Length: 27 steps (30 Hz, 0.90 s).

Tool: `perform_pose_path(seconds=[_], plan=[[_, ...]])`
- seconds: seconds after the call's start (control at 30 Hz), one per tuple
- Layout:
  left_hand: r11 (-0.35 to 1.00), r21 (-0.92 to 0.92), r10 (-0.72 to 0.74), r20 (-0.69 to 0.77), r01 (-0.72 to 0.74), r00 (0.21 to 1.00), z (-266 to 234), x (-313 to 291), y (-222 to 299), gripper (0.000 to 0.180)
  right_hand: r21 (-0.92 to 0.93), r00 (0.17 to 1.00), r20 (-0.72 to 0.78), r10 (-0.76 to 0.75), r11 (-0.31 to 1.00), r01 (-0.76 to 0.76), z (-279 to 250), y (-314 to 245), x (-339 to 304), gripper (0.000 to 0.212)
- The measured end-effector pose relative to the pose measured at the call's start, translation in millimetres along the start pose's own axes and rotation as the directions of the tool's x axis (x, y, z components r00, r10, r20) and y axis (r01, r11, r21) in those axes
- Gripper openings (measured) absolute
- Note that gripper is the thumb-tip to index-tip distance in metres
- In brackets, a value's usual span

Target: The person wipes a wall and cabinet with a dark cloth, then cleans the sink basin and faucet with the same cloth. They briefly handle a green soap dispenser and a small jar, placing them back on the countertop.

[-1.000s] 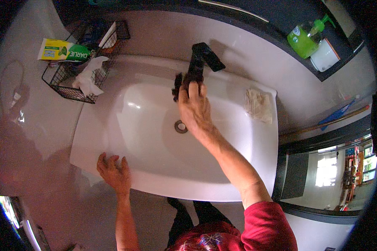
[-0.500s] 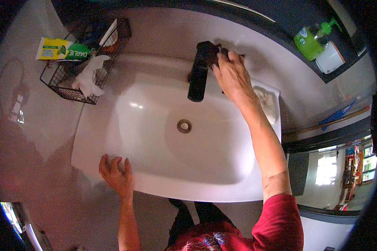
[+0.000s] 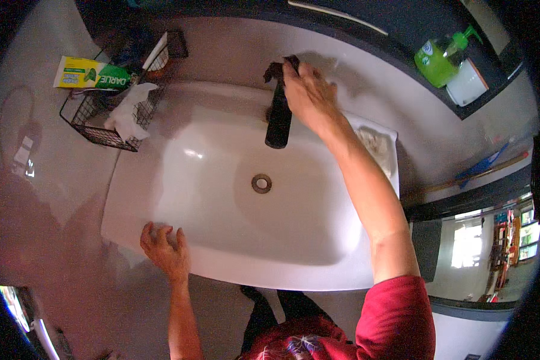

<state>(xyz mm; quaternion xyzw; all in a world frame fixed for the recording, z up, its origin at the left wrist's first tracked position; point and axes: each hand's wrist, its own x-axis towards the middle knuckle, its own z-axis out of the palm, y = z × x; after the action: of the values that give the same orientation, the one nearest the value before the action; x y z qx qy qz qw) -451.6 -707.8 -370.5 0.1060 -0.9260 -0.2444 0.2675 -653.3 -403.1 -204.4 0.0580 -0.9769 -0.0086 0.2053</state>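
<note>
My right hand (image 3: 311, 96) is closed on a dark cloth (image 3: 274, 73), pressing it against the top of a black faucet (image 3: 278, 127). Part of the cloth spills over the faucet's left side; the rest is hidden under my fingers. The faucet stands at the back of a white sink (image 3: 282, 275), its spout pointing toward me above a round drain (image 3: 261, 183). On the sink's near left rim rests my left hand (image 3: 167, 252), fingers bent and apart, holding nothing.
A black wire basket (image 3: 99, 129) at the back left holds a yellow-green toothpaste tube (image 3: 93, 73) and a white crumpled wrapper (image 3: 129, 114). On a dark ledge at the back right stand a green soap pump bottle (image 3: 441, 60) and a white container (image 3: 467, 83).
My right hand has moved left with the cloth, from the faucet's right side onto its top. My left hand stays on the rim.
</note>
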Motion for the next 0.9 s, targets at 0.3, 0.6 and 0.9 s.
perform_pose_path(seconds=[0.3,0.6,0.9], plan=[[0.997,-0.073,-0.021,-0.043,0.018,0.999,1.2,-2.7,-2.3,0.025,-0.228,0.969,-0.077,-0.233,0.951,0.211,-7.2,5.9,-6.0,0.027],[1.0,-0.019,-0.016,-0.01,0.015,1.0,-0.5,-1.8,-3.8,0.026,-0.071,0.942,0.099,-0.322,0.941,0.33,28.3,-28.4,-36.5,0.03],[1.0,-0.016,-0.007,-0.002,0.007,1.0,2.0,-3.1,-3.0,0.024,0.616,0.947,-0.067,-0.314,0.734,0.287,20.1,-18.6,-133.2,0.042]])
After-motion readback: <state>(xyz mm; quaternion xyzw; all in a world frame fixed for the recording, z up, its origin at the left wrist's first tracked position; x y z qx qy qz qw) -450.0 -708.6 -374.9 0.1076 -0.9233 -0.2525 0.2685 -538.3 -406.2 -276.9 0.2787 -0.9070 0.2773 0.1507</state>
